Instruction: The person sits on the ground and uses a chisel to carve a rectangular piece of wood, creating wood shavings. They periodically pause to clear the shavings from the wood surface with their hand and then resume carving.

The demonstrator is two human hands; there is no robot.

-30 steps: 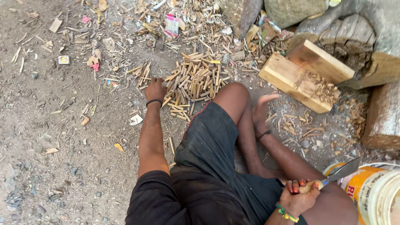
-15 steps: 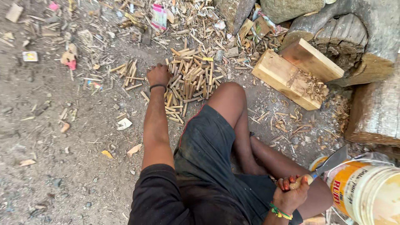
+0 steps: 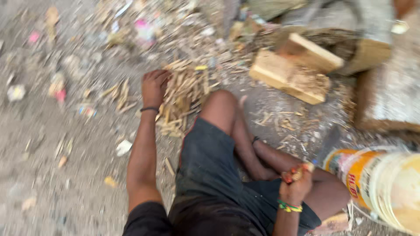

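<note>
I sit on dusty ground with my legs folded. My left hand reaches forward and rests on the near left edge of a heap of short split wooden sticks; the blur hides whether its fingers close on any. My right hand is near my lap, fist shut around the handle of a broad-bladed knife whose blade points up and to the right. A dark band circles my left wrist and a coloured one my right.
Two pale wooden blocks lie ahead to the right, with a large log beside them. A yellow and white plastic bucket lies at my right. Wood chips and litter are scattered over the ground.
The view has swung and blurred, shifting the scene. My left hand stays on the stick heap. My right hand keeps its grip on the knife near my lap.
</note>
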